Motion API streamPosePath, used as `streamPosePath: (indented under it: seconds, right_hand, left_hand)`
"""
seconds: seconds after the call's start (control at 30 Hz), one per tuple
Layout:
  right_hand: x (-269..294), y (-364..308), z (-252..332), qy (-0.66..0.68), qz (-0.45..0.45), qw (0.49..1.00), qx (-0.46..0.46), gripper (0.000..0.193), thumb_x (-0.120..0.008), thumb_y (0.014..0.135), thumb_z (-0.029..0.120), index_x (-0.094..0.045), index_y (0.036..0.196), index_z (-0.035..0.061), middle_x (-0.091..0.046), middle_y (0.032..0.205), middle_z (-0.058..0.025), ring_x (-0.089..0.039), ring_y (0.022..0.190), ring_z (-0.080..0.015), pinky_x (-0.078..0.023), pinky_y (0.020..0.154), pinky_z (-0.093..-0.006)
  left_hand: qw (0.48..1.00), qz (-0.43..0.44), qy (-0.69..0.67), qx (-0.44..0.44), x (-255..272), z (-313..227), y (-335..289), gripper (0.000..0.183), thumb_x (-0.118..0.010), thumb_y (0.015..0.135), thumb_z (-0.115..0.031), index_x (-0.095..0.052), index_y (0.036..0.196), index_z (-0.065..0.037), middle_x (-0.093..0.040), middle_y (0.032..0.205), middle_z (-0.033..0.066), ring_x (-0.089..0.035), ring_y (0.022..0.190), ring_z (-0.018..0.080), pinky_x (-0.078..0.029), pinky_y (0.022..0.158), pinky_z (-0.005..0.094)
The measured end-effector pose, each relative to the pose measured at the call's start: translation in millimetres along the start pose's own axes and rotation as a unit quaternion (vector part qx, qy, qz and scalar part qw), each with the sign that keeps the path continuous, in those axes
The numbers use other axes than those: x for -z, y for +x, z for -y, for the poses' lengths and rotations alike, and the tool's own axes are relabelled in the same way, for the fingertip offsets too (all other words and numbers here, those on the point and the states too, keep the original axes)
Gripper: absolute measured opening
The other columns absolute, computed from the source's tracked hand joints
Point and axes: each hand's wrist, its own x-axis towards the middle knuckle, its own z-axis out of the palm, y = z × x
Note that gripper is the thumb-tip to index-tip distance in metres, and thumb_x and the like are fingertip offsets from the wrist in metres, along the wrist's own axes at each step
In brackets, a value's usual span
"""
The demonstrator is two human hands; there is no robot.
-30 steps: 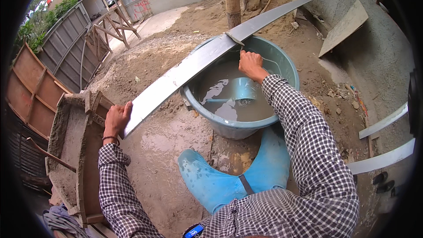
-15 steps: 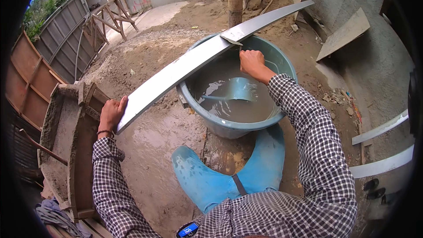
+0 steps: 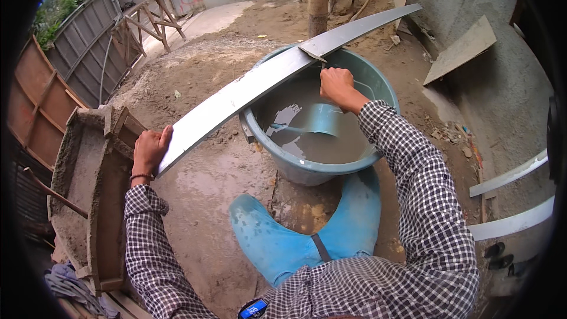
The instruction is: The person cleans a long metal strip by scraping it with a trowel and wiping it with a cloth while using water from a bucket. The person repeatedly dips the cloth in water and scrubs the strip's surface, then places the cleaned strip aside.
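A long, silvery metal straightedge (image 3: 236, 91) slants across the far side of a round grey-green tub (image 3: 322, 169). My left hand (image 3: 151, 149) is closed around its near left end. Over the tub, my right hand (image 3: 339, 85) grips a small trowel (image 3: 312, 55), its thin blade lying across the straightedge; the fist hides most of the handle. Murky water (image 3: 277, 106) partly fills the tub, and a blue plastic dipper (image 3: 323, 119) floats in it, blurred by motion.
To the left stands a mortar-crusted wooden trough (image 3: 106, 201). A wooden post (image 3: 319, 0) rises behind the tub. A board (image 3: 462, 49) leans at the right wall, with two pale strips (image 3: 514, 223) below. Wet, muddy ground (image 3: 201, 212) lies around my blue-clad legs (image 3: 283, 242).
The blue dipper has turned a little in the water. My right hand and the trowel have shifted only slightly; my left hand keeps its hold on the straightedge.
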Motion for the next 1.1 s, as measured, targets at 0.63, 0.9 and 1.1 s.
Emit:
streamPosePath:
  seconds: [0.63, 0.9, 1.1]
  right_hand:
    - [-17, 29, -14, 0.035, -0.078, 0.996, -0.007, 0.017, -0.067, 0.079, 0.016, -0.077, 0.078, 0.0013, -0.075, 0.08, -0.0239, -0.077, 0.073, -0.0375, -0.061, 0.064, -0.0472]
    - [-18, 49, -24, 0.024, -0.04, 0.995, -0.092, 0.02, -0.077, 0.077, 0.02, -0.082, 0.091, 0.0067, -0.08, 0.094, -0.0161, -0.08, 0.087, -0.0317, -0.063, 0.072, -0.0422]
    - [-6, -37, 71, 0.018, -0.1, 0.987, 0.128, 0.016, -0.067, 0.085, 0.015, -0.065, 0.093, 0.0013, -0.074, 0.075, -0.0207, -0.077, 0.071, -0.0359, -0.061, 0.063, -0.0469]
  left_hand:
    - [1.0, -0.018, 0.02, -0.009, 9, -8, -4, 0.063, -0.06, 0.102, -0.053, -0.071, 0.071, 0.001, -0.058, 0.061, 0.0253, -0.063, 0.055, 0.0411, -0.049, 0.054, 0.047]
    - [1.0, -0.022, 0.009, -0.02, 7, -4, -3, 0.068, -0.061, 0.102, -0.053, -0.068, 0.064, 0.003, -0.057, 0.056, 0.0232, -0.061, 0.049, 0.0368, -0.049, 0.053, 0.0471]
    - [1.0, -0.021, 0.001, -0.011, 2, 4, -11, 0.07, -0.059, 0.103, -0.053, -0.066, 0.065, 0.005, -0.054, 0.054, 0.0232, -0.058, 0.047, 0.0369, -0.048, 0.053, 0.0478]
